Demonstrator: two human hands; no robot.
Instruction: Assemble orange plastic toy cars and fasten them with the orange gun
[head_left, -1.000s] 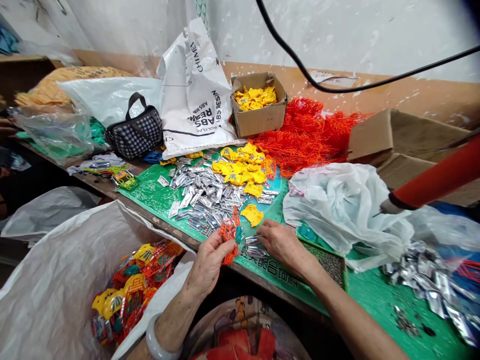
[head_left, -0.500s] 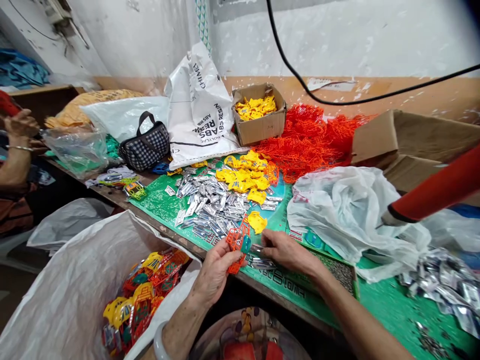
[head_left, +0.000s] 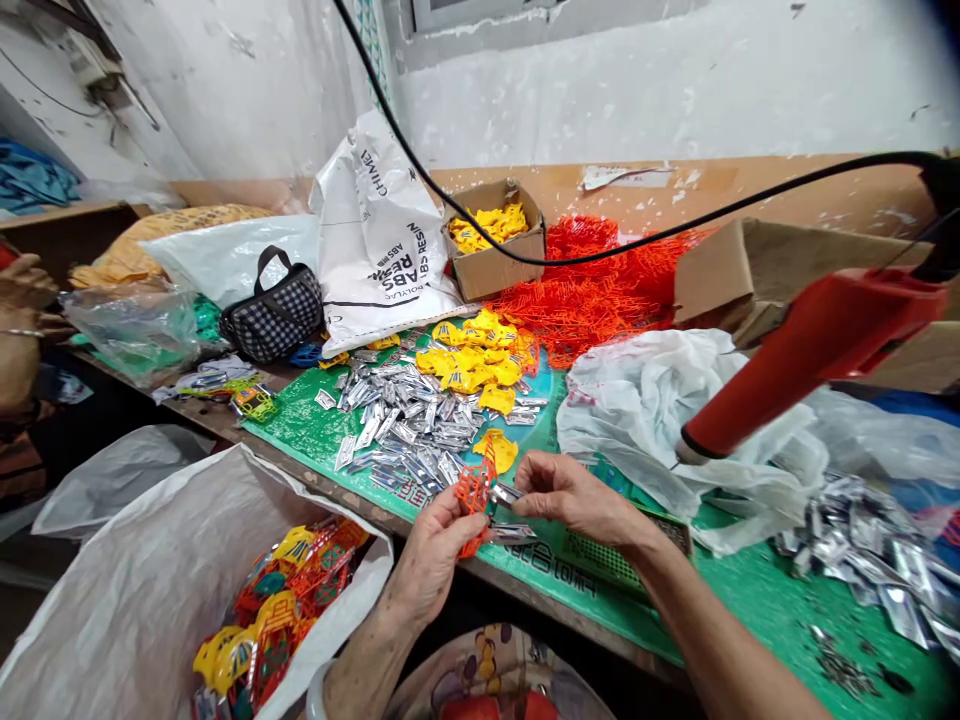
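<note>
Both hands have lifted slightly off the green mat since half a second ago, and the view has tipped so that a red tool now juts in from the right. The left hand (head_left: 439,545), near the table's front edge, has its thumb and fingers closed on an orange plastic lattice piece (head_left: 475,492), holding it upright just above the mat. The right hand (head_left: 574,495), just to the right of it, pinches a small silver foil piece (head_left: 507,494) between thumb and forefinger, its tip touching the lattice piece. Another foil piece (head_left: 512,532) lies on the green mat (head_left: 315,425) right below the hands.

Farther back on the mat sits a heap of silver foil pieces (head_left: 405,420), with yellow plastic parts (head_left: 472,365) beyond it. A cardboard box (head_left: 495,265) of more yellow parts stands at the far side, next to a tangle of orange lattice (head_left: 592,290). A crumpled white plastic bag (head_left: 675,410) lies to the right, beneath the red tool (head_left: 795,360). At near left, an open white sack (head_left: 142,570) holds assembled yellow and orange pieces. A checked handbag (head_left: 276,312) rests at far left. Another person's hand (head_left: 26,285) shows at the left edge.
</note>
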